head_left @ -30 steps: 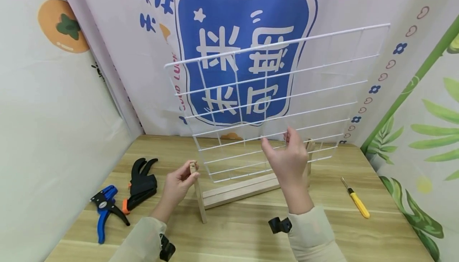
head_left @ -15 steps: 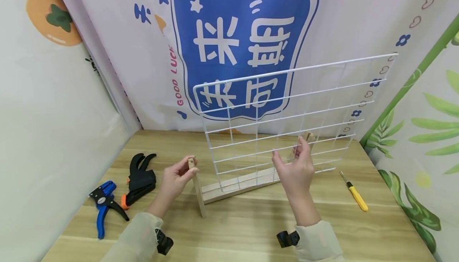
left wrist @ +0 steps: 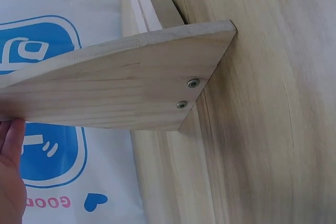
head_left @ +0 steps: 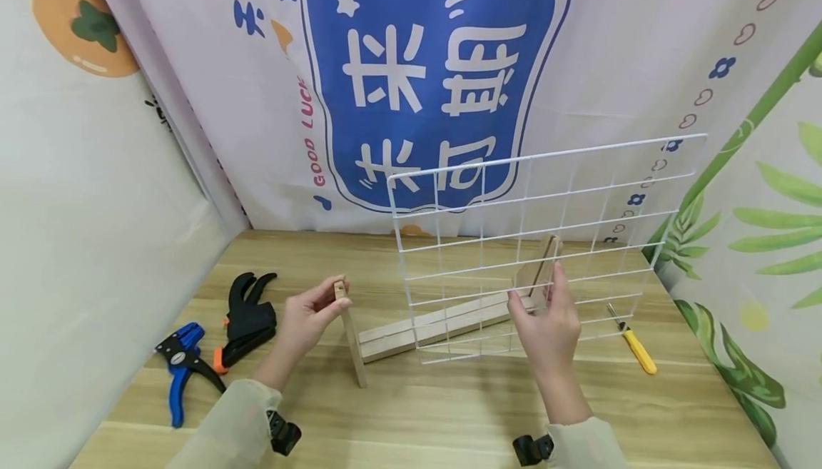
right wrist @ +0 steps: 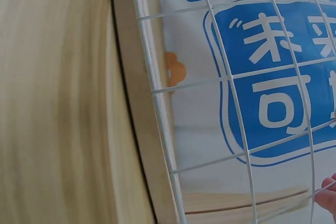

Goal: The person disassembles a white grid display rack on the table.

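In the head view my left hand [head_left: 310,320] grips the top of the left upright panel of a wooden stand [head_left: 352,346], thumb in front and fingers behind. The left wrist view shows this panel [left wrist: 121,82] from its outer face, with two screws [left wrist: 193,83] near its foot. My right hand [head_left: 549,330] pinches the wires of a white wire grid [head_left: 523,233], held tilted in front of the stand's slats [head_left: 443,325] and right upright [head_left: 542,265]. In the right wrist view the grid's thicker edge rod [right wrist: 157,98] overlaps a wooden slat [right wrist: 139,87]; only fingertips [right wrist: 328,195] show.
On the left of the wooden table [head_left: 437,419] lie a blue and black wire stripper [head_left: 183,369] and a black tool with an orange tip [head_left: 247,323]. A yellow-handled screwdriver [head_left: 638,350] lies at the right. Printed cloth [head_left: 597,62] hangs behind.
The wire grid has come down and to the right with my right hand, its lower edge now overlapping the table in front of the slats. My left hand still holds the panel's top.
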Motion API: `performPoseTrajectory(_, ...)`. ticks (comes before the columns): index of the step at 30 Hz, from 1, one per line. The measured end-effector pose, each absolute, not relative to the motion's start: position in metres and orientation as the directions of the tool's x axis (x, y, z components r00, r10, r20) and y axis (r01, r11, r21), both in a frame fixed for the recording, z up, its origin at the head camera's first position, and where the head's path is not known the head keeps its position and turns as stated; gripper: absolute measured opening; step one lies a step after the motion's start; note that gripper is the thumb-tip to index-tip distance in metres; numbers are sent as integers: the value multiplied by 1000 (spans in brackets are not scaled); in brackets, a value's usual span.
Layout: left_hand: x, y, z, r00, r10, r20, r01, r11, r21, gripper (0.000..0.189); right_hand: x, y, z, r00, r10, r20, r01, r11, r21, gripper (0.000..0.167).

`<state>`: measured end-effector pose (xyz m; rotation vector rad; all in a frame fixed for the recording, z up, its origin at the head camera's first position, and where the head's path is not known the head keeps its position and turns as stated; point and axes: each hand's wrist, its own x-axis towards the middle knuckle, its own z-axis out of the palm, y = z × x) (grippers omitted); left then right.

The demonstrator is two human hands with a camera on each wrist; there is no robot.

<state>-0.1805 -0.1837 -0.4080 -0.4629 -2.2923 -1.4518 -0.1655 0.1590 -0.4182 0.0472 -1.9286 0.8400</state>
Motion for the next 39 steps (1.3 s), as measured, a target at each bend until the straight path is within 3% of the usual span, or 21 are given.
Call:
performPoseTrajectory(17,-182,-226,-411,-912,-32,409,332,528,781,42,-160,170,-443,-503,282,817,-373,782,-499,70)
performPoseTrajectory(30,-174,-260,-412,-873,-119,473,320,593,739,37,-166,166,-456,-562,326,760,-292,781,-551,69)
performPoseTrajectory(39,-160,-279,-409,-893,-245,378,148,633,760,43,-176,161,-460,-565,297,770,-316,784,-534,69)
